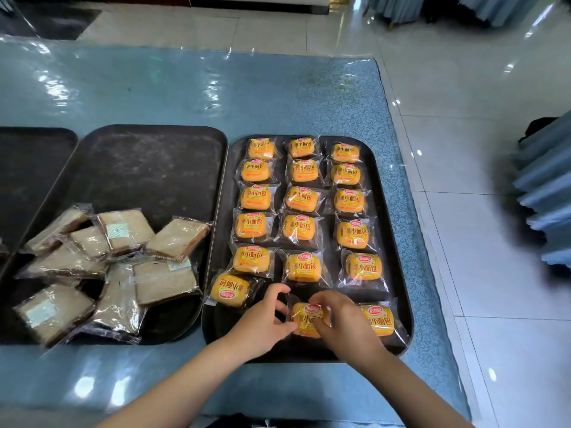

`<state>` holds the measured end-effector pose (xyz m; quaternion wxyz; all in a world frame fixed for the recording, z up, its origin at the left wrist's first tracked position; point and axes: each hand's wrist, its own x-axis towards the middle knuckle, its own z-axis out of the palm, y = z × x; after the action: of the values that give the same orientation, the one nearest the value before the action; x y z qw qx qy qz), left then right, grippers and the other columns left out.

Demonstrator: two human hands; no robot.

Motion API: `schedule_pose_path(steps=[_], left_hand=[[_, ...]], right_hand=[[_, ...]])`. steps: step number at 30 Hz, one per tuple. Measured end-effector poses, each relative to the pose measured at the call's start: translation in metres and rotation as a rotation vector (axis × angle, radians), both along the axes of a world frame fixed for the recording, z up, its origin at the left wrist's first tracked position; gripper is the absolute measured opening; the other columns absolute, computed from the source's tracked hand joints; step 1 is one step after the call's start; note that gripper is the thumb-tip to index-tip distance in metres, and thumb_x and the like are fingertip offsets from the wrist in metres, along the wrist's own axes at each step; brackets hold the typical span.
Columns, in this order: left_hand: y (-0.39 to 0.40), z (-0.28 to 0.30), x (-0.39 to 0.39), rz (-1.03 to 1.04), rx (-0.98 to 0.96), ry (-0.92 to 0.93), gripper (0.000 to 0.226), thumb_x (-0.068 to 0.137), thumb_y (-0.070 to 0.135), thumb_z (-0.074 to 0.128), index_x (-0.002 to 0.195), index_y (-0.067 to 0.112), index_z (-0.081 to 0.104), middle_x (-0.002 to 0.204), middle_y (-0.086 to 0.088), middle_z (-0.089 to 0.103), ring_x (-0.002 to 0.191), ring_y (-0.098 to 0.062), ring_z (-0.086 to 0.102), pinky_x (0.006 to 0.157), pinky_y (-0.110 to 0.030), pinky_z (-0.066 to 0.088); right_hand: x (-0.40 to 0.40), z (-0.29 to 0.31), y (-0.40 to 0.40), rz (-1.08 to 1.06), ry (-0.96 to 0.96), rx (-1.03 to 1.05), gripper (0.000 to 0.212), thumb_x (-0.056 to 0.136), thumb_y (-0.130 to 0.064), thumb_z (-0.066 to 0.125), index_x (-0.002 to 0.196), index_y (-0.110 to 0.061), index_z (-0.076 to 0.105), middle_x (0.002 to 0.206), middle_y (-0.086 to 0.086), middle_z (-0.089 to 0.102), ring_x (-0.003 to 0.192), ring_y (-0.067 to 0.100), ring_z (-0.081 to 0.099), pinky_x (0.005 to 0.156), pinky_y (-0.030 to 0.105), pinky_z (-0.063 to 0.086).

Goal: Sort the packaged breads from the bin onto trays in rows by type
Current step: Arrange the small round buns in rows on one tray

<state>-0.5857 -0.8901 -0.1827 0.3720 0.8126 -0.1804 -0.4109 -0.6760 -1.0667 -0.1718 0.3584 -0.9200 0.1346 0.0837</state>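
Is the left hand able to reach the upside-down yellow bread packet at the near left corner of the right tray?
Probably yes. The left hand lies just right of the upside-down packet, with only bare tray between them. But it is now holding the middle packet together with the right hand.

Bright overhead glare on the glossy table cover, blurred, bowed edges.

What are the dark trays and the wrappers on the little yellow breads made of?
The right tray looks like matte black plastic or fibreglass: dull, scuffed, with rounded corners. The yellow bread wrappers appear to be thin clear plastic film: glossy, crinkled, the bun showing through.
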Motion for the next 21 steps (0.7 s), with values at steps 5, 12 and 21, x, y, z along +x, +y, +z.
schedule_pose_path(steps=[5,12,21], left_hand=[[-0.007,-0.003,-0.010,0.004,0.019,-0.083,0.066,0.088,0.027,0.069,0.139,0.032,0.027,0.114,0.014,0.053,0.078,-0.004,0.067,0.075,-0.022,0.056],[-0.004,0.005,-0.004,-0.245,-0.019,-0.549,0.041,0.092,0.041,0.059,0.130,0.030,0.046,0.132,0.016,0.034,0.118,0.000,0.043,0.094,-0.018,0.044],[-0.005,-0.005,-0.009,-0.434,-0.065,-0.655,0.045,0.093,0.033,0.058,0.135,0.027,0.042,0.136,0.013,0.036,0.125,-0.006,0.038,0.096,-0.025,0.047]], right_hand=[[-0.010,-0.012,0.007,0.007,-0.158,-0.195,0.026,0.079,-0.010,0.065,0.101,-0.023,0.062,0.109,-0.008,0.059,0.100,0.013,0.054,0.087,0.026,0.046],[-0.023,-0.020,0.000,0.116,-0.212,-0.308,0.024,0.088,-0.019,0.064,0.112,-0.021,0.063,0.114,-0.005,0.062,0.102,0.017,0.059,0.080,0.032,0.055],[-0.039,-0.029,0.011,0.102,-0.161,-0.205,0.050,0.084,-0.012,0.065,0.132,-0.018,0.052,0.136,-0.002,0.053,0.124,0.013,0.050,0.103,0.021,0.040]])
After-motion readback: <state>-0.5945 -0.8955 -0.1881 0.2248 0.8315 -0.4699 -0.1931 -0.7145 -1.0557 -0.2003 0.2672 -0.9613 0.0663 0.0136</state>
